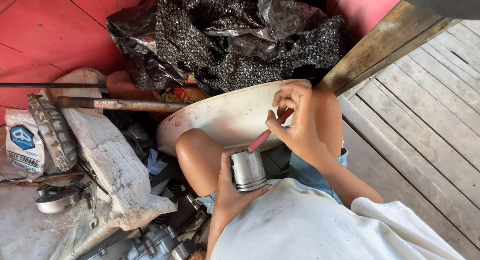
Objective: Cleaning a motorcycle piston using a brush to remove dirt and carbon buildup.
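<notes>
Head view: the left hand (231, 189) wraps a metal piston (248, 170) from below, fingers curled round its skirt, holding it upright between the knees. The right hand (295, 122) pinches a red-handled tool (267, 132) — thumb and fingers closed on the handle — its tip down at the piston's top. How much of the crown is worked I cannot tell; the side looks clean and bright. Behind both hands sits a white basin (220, 117). Further out: a black plastic sheet (240, 35), a rusty rod (120, 104), engine parts (155, 242) and wooden planks (425, 120).
</notes>
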